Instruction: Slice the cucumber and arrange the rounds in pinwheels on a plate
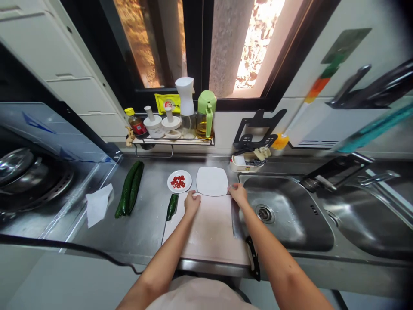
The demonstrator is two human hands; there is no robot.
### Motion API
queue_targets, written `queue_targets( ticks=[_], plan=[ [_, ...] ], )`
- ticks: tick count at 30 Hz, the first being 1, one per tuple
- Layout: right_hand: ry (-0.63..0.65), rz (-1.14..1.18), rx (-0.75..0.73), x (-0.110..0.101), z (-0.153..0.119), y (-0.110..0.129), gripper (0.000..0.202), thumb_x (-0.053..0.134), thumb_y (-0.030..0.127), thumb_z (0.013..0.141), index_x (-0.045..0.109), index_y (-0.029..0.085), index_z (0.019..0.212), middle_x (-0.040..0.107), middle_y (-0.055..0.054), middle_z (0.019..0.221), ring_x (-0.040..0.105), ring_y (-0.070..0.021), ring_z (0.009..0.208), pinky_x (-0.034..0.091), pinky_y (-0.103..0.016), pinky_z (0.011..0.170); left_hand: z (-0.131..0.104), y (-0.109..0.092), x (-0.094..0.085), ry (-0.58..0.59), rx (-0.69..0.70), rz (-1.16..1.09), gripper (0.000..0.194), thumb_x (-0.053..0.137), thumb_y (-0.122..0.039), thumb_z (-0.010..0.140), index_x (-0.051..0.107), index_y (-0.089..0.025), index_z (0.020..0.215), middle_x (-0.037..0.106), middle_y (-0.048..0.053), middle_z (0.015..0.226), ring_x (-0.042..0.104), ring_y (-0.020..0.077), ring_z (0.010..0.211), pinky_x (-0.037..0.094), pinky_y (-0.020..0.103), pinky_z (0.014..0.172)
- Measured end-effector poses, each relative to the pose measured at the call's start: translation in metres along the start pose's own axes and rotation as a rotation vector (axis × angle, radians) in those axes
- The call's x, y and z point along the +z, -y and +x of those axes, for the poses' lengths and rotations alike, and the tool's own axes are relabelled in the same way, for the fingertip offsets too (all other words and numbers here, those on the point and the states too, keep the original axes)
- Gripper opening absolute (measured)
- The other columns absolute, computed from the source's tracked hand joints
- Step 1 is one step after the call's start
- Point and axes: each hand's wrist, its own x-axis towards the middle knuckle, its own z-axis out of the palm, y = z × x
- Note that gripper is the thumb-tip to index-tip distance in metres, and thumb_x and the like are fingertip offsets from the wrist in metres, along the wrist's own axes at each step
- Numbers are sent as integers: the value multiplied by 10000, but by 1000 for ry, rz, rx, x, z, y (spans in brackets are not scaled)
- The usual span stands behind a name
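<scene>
A pale cutting board (209, 232) lies on the steel counter. My left hand (192, 203) has its fingers closed on the board's far edge, just below a small white plate (170, 184) of chopped red pieces (178, 181). At the far right corner of the board, my right hand (238, 194) is closed with its fingertips at the edge. Between and beyond both hands sits a white squarish plate (212, 181). A short piece of cucumber (172, 206) rests by the board's upper left corner. The black-handled knife (253, 258) is at the board's lower right, partly behind my right forearm.
Whole cucumbers (129, 189) and a white paper (98, 205) lie to the left, near the stove with a pot (24, 172). A rack (174, 141) of bottles and jars hangs behind the counter. The double sink (284, 211) is at the right, with a utensil holder (248, 164) behind.
</scene>
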Motion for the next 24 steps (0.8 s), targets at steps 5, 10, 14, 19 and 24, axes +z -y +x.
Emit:
queue_targets(
  ticks=[5,10,14,19,24],
  plan=[
    [-11,33,-87,-17,-44,-46,330,536,395,758,625,150,961,649,-30,726,592,-164,672,398,-238,609,-35,14,-41,-79,189,85,235,584,-269,751,617,-199,972,556,-29,620,540,120,567,416,212,595],
    [16,-60,-126,-33,-100,-81,335,491,422,762,623,176,948,647,-33,748,600,-178,696,390,-253,624,-45,14,-85,-275,300,312,230,559,-295,784,623,-215,989,595,30,800,566,171,742,433,268,738],
    [80,-218,-87,-41,-129,-90,354,500,441,776,599,191,1007,665,-65,874,618,-202,771,383,-267,616,-37,9,-106,-382,277,610,335,553,-296,802,569,-208,1125,570,105,1111,518,263,1056,389,370,914],
    [168,-333,1,-41,-143,-89,429,544,466,782,554,192,1112,668,-98,979,640,-232,858,406,-290,660,-22,9,-112,-281,140,784,552,616,-395,773,466,-215,1273,559,138,1200,515,309,1104,382,417,905],
    [205,-375,33,-40,-148,-81,427,533,427,819,511,177,1164,654,-126,1059,632,-251,946,415,-302,694,-15,11,-115,-195,129,881,493,615,-404,775,524,-236,1230,610,130,1126,560,312,1077,380,438,899]
  ],
)
